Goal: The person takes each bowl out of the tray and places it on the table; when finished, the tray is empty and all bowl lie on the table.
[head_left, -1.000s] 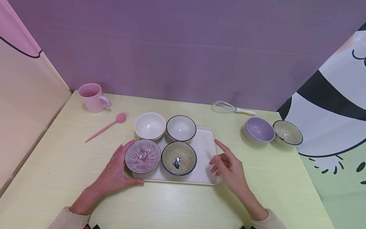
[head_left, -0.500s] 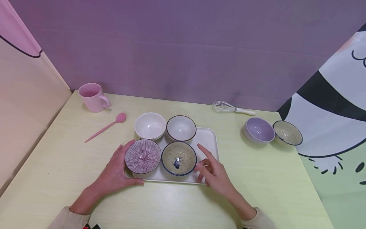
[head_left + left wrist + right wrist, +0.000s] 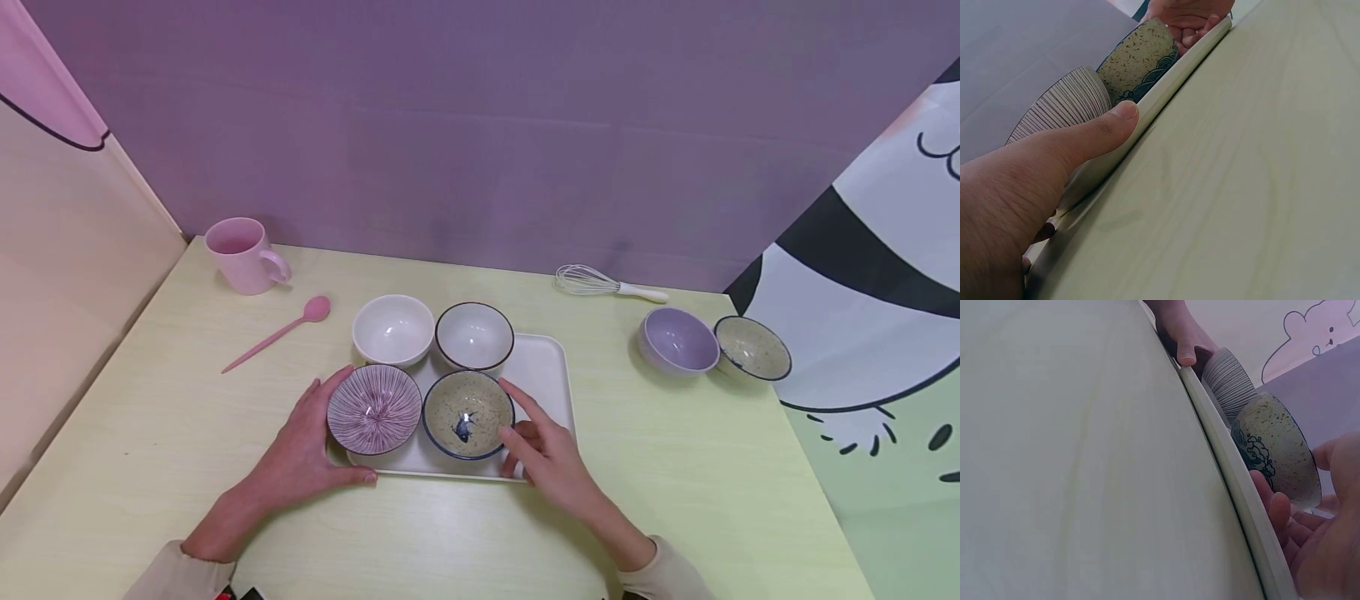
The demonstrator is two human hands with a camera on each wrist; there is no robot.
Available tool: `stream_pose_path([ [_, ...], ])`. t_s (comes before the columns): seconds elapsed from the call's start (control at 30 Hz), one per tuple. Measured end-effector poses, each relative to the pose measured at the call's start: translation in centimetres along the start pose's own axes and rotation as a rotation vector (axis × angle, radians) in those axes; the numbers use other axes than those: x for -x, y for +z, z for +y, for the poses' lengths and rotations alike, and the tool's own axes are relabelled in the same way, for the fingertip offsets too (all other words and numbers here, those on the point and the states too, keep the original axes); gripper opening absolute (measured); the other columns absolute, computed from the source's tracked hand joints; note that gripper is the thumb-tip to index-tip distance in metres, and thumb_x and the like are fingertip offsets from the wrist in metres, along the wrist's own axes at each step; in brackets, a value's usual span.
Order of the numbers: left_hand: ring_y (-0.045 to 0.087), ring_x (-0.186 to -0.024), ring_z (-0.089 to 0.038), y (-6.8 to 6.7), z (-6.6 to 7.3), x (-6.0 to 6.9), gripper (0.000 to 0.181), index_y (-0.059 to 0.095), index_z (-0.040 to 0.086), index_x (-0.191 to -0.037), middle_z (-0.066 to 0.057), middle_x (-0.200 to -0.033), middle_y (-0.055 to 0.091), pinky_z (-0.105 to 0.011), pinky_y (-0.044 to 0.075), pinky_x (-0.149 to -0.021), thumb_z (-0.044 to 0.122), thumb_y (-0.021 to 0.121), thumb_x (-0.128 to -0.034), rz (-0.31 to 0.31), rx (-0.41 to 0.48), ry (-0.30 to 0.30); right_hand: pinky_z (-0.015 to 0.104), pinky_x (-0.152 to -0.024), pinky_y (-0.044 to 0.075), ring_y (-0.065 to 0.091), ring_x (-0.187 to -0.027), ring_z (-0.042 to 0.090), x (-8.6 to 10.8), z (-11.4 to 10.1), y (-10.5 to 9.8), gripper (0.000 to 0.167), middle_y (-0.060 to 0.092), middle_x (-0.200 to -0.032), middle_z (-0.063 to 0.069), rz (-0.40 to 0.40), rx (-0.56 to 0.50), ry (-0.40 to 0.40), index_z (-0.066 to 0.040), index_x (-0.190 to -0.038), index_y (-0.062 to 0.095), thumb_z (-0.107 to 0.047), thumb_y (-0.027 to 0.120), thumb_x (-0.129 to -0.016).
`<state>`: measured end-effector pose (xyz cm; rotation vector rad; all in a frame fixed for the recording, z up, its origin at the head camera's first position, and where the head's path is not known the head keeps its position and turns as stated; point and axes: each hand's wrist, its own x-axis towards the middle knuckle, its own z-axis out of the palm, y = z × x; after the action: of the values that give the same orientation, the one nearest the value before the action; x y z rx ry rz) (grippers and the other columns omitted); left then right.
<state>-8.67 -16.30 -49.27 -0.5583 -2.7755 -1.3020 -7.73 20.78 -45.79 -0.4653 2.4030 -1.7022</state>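
Note:
A white rectangular tray (image 3: 543, 367) carries bowls packed toward its left side. My left hand (image 3: 303, 450) holds the tray's front left corner, thumb along the front edge, beside the purple-striped bowl (image 3: 375, 410). To the right of that bowl is a speckled beige bowl (image 3: 468, 408) with a dark blue rim and a blue fish motif. My right hand (image 3: 551, 458) grips its right side, thumb at the rim and index finger stretched along the far right side. In the right wrist view, other fingers (image 3: 1263, 487) reach low against the speckled bowl's wall.
Behind stand a white bowl (image 3: 393, 331) and a dark-rimmed white bowl (image 3: 475, 336). On the left are a pink mug (image 3: 243, 258) and a pink spoon (image 3: 288, 329). At right are a whisk (image 3: 607, 284), a lilac bowl (image 3: 678, 342) and another speckled bowl (image 3: 752, 348).
My right hand has moved left over the tray, from its right edge to the speckled bowl, and taken hold of it. My left hand and the bowls have stayed put.

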Motion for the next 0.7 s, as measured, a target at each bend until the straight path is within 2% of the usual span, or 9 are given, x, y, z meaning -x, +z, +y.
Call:
stream_pose_path([
  [0.27,0.031,-0.163,-0.05,0.0,-0.1,0.0,0.147,0.024,0.007,-0.174,-0.02,-0.169,0.045,-0.069,0.015,-0.137,0.044,0.111,-0.0605,0.001,0.005,-0.002,0.026,-0.044,0.054,0.073,-0.063,0.017,-0.1,0.2,0.4,0.061,0.074,-0.078,0.011,0.043,-0.026,0.01,-0.022,-0.169,0.045,-0.012,0.064,-0.112],
  [0.33,0.03,-0.163,-0.05,0.0,-0.1,0.0,0.147,0.024,0.008,-0.174,-0.02,-0.17,0.045,-0.069,0.015,-0.137,0.044,0.111,-0.0604,0.001,0.006,-0.004,0.025,-0.045,0.055,0.074,-0.064,0.018,-0.1,0.0,0.6,0.061,0.075,-0.078,0.011,0.067,-0.039,0.043,-0.023,-0.168,0.047,-0.01,0.064,-0.111],
  [0.5,0.026,-0.164,-0.053,0.0,-0.1,0.2,0.147,0.024,0.008,-0.174,-0.021,-0.17,0.044,-0.071,0.016,-0.136,0.044,0.11,-0.0612,-0.002,-0.002,-0.01,0.022,-0.048,0.054,0.074,-0.063,0.019,-0.2,-0.6,1.2,0.064,0.074,-0.079,0.016,0.129,-0.093,0.129,-0.02,-0.167,0.05,-0.001,0.063,-0.107],
  [0.7,0.025,-0.164,-0.052,0.1,0.0,0.1,0.147,0.024,0.008,-0.174,-0.02,-0.171,0.043,-0.07,0.015,-0.137,0.043,0.111,-0.0609,-0.004,0.001,-0.009,0.024,-0.047,0.057,0.075,-0.062,0.02,-0.1,-0.7,1.5,0.063,0.072,-0.075,0.023,0.183,-0.124,0.125,-0.01,-0.164,0.054,0.008,0.061,-0.104],
])
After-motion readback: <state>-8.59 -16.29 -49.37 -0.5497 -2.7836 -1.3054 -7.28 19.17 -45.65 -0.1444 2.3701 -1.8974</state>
